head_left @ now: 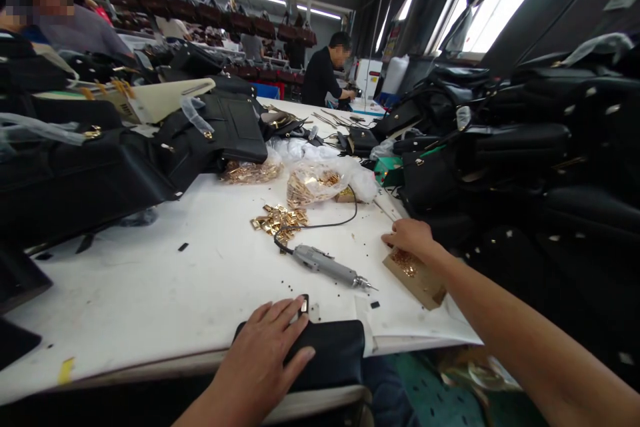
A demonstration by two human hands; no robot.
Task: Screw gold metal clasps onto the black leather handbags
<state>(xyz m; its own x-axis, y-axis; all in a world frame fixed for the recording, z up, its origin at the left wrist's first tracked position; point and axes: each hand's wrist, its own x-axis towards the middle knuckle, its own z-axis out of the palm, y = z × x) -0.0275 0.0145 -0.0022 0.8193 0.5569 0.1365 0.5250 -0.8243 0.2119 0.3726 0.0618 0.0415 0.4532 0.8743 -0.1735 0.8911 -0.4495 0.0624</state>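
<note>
My left hand [265,347] lies spread on a black leather bag [340,347] at the table's front edge. Its fingertips touch a narrow black tab that bears a small gold metal plate [304,305]. Off to the right, my right hand [413,239] is over the far end of a cardboard box [425,290] holding small gold-coloured screws [406,263]. The fingers there are bent together, and whatever is between them is hidden. Between the hands, a grey electric screwdriver [330,267] lies on the table, its bit pointing right.
Loose gold metal fittings [283,220] are heaped behind the screwdriver, with a clear plastic bag [313,183] of more fittings beyond. Black bags are piled at left [100,173] and right [525,167]. A black cord [345,219] loops over the white table [150,293]. A co-worker [325,73] is at the far end.
</note>
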